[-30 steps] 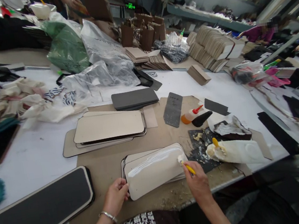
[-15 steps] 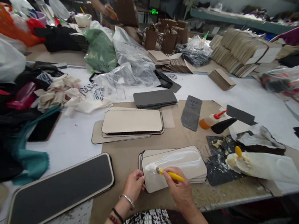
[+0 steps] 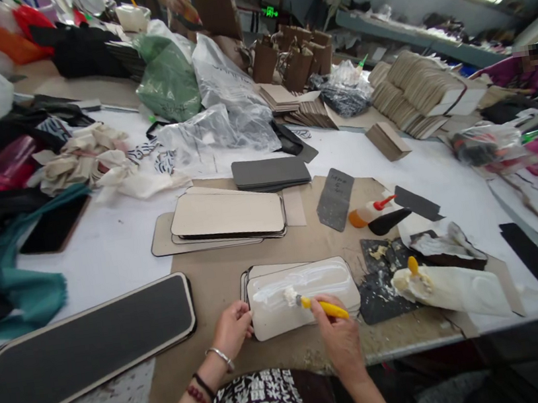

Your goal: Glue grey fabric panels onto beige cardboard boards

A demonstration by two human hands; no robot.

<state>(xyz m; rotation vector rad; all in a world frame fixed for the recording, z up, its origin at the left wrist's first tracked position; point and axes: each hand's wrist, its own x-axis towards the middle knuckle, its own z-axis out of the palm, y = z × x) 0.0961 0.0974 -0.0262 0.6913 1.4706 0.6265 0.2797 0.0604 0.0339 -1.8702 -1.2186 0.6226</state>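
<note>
My right hand [image 3: 339, 338] grips a yellow-handled glue brush [image 3: 316, 305]; its white, glue-laden tip rests on the middle of a beige rounded board [image 3: 302, 297]. White glue streaks cover the board's upper half. The board lies on top of a small stack on brown paper [image 3: 219, 272]. My left hand [image 3: 231, 327] pinches the board's lower left edge, fingers closed on it.
A white glue tub with a yellow knob [image 3: 441, 284] lies to the right on a black smeared sheet. Behind are a beige board stack [image 3: 225, 215], grey boards [image 3: 270, 173] and an orange glue bottle [image 3: 368, 213]. A long black panel [image 3: 80, 351] lies left. Another person works at the far end.
The brush swept from the board's right end to its left end, then back to the middle, leaving glue. My left hand kept hold of the left edge. The view shifted.
</note>
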